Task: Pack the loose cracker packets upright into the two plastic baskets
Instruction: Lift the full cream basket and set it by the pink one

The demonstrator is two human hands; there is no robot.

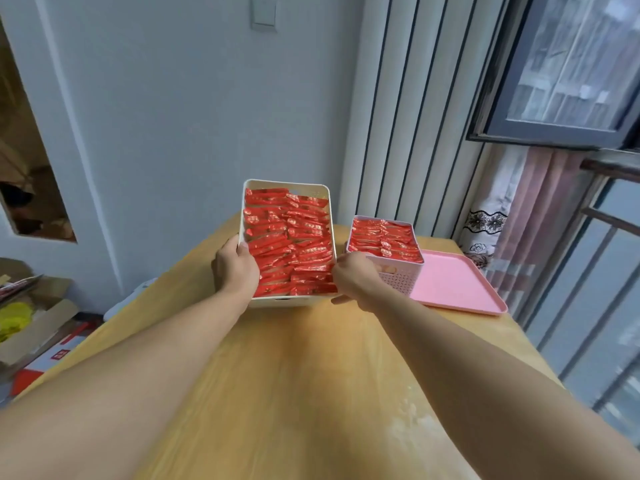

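Head view: white rectangular plastic basket (287, 183) w/ red foil cracker packets (287, 244) packed on edge in two rows, held at both side walls. Left hand (235, 268) clamped on left rim, thumb hooked inside; right hand (353, 277) at right rim, fingers hidden, so grip there can't be told for sure. Smaller pink perforated plastic basket (398, 280), also full, just beside at right, near edge on flat pink plastic tray (460, 289). Wooden worktop (294, 375) below. Packing looks about done; prob. a shift or lift now. Keep level, move slowly, steady w/ both sides, avoid knocking pink neighbour.
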